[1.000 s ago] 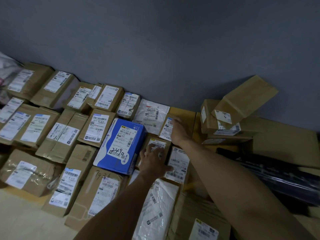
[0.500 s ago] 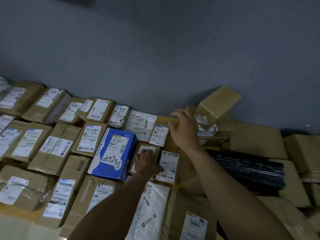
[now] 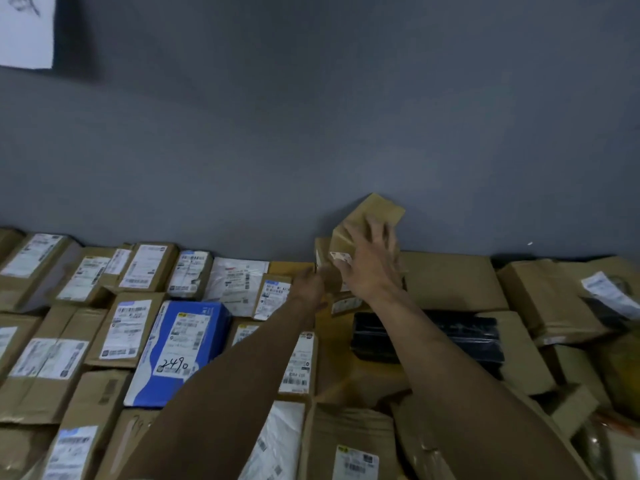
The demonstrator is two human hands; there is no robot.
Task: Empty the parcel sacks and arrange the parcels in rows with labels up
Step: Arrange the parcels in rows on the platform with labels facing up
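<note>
1. Parcels lie in rows below a grey wall (image 3: 311, 133). One of them, the tilted parcel (image 3: 375, 211), stands corner-up against that wall with the right hand (image 3: 369, 265) on it.
2. The right hand's fingers are spread and bent over the parcel's brown face, with the thumb at its lower, labelled end, so the hand holds it.
3. The left hand (image 3: 310, 284) reaches in just beside it, lower and to the left. Its fingers curl at the lower parcel (image 3: 321, 251) under the tilted one, but blur hides whether it grips anything.
4. Right of both hands lies a large brown parcel (image 3: 450, 282). Nearer the camera, a black-wrapped parcel (image 3: 450, 332) sits partly under the right forearm.
5. Left of the hands, a white mailer (image 3: 235, 282) and brown boxes lie label up along the wall. In the next row, a blue parcel (image 3: 183, 344) carries a label with "2490" handwritten on it.
6. At far right, brown parcels lie heaped and askew.
7. A white paper sheet (image 3: 26, 29) hangs at the wall's top left.
</note>
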